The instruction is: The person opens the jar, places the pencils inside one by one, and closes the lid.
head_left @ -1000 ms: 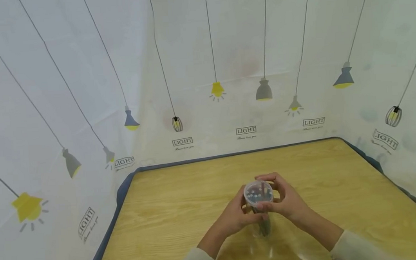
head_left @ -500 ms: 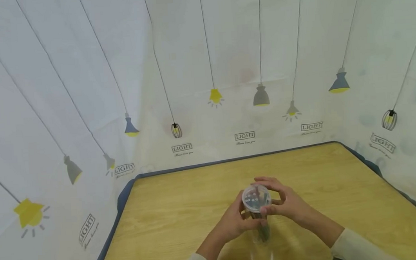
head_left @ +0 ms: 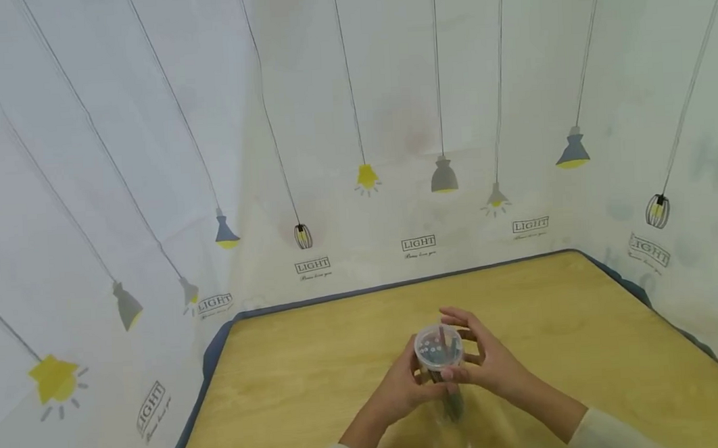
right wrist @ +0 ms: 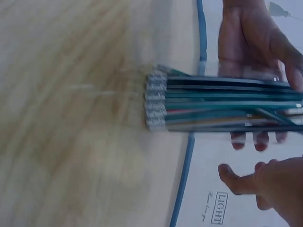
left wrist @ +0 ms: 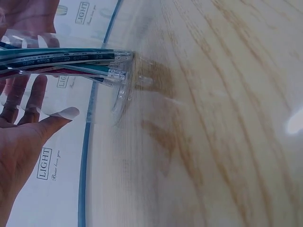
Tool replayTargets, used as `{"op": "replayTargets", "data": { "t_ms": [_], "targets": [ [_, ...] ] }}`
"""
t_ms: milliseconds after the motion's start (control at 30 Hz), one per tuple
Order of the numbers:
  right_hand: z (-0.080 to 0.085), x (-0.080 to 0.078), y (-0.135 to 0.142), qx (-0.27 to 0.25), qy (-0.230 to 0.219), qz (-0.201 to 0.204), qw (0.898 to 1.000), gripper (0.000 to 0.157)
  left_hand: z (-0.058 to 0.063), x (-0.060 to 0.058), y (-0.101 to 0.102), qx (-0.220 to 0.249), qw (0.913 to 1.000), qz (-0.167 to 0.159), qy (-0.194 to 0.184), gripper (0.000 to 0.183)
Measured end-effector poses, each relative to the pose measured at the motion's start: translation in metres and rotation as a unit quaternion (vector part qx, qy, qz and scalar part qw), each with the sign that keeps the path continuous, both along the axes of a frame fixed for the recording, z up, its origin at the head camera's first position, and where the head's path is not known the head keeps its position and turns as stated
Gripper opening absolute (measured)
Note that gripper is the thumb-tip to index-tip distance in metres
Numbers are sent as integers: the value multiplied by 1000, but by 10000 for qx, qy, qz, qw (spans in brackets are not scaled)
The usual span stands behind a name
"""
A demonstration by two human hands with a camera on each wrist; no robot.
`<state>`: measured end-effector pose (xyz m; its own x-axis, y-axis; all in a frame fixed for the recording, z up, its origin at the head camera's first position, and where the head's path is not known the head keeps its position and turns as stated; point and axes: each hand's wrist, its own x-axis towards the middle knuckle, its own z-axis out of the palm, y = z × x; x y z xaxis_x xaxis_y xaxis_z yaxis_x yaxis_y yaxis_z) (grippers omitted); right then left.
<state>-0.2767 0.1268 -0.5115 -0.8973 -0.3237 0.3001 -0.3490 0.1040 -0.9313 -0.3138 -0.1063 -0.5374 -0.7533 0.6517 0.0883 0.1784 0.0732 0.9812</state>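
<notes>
A clear plastic pencil tub point(head_left: 454, 408) stands roughly upright, its base right at the tabletop. Inside it are several pencils point(right wrist: 213, 101), mostly dark green with a few red, their metal-banded ends downward in the wrist views. My left hand point(head_left: 395, 388) wraps round the tub's body, its thumb on the near side. At the top, my right hand point(head_left: 491, 359) grips the rim of the round translucent lid point(head_left: 441, 365), thumb in front and fingers on the far right side. The left wrist view shows the left thumb point(left wrist: 57, 124) against the clear wall.
The wood-grain table point(head_left: 299, 362) has a dark blue edge strip point(head_left: 362, 292) along its back and sides. White sheeting printed with hanging lamps point(head_left: 444, 175) encloses it behind and on both sides.
The head view has shifted, so the wall and table back edge appear lower. The right hand's fingers have moved slightly about the lid, while the left hand keeps its grip on the tub.
</notes>
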Motion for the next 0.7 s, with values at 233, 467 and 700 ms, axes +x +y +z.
{"op": "replayTargets", "data": {
  "t_ms": [233,467,700],
  "targets": [
    [3,-9,1,-33,327,336,9989,70,-4,2,-3,28,9998,-74,-171,83],
    [9,-7,-13,119,360,-249,9990,70,0,-4,-2,54,9999,-53,-66,82],
    [3,-5,-8,361,35,110,9993,90,-1,-3,-4,36,9999,-44,-151,86]
  ]
}}
